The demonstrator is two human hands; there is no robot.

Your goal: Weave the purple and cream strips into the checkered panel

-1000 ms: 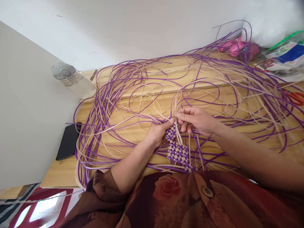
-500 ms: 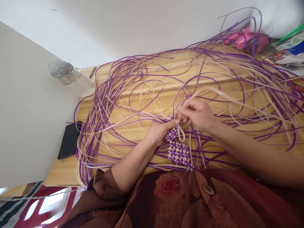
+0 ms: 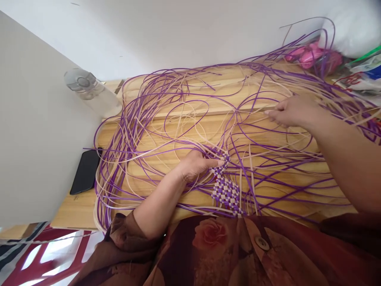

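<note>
Light-coloured walls [image 3: 178,35] stand behind and to the left of a wooden bench [image 3: 76,210] in the head view, and long purple and pale strands [image 3: 122,139] spread over it in wide loops, heaped thickest along the left side and toward the far right. At the far left is a clear bottle [image 3: 92,93] with a greyish lid; nearer, a dark phone [image 3: 85,171] lies flat, a purple strand crossing its far end. Pink items [image 3: 309,55] sit in the far right corner, beside a white bundle [image 3: 351,31] and a clear bag with a green edge [image 3: 367,73]. The checkered purple-and-cream woven piece [image 3: 226,192] is at the near middle of the bench, just ahead of the person's rose-patterned shirt [image 3: 212,234], narrowing between its smaller far part and its wider near part. The left hand [image 3: 196,163] has its grip clenched on the far part, thumb pressed on top, with strands fanning out around it. The right hand [image 3: 297,111] is up and to the right, well apart from the weave, its grip pinching a thin pale strand [image 3: 258,111] between thumb and fingertips
</note>
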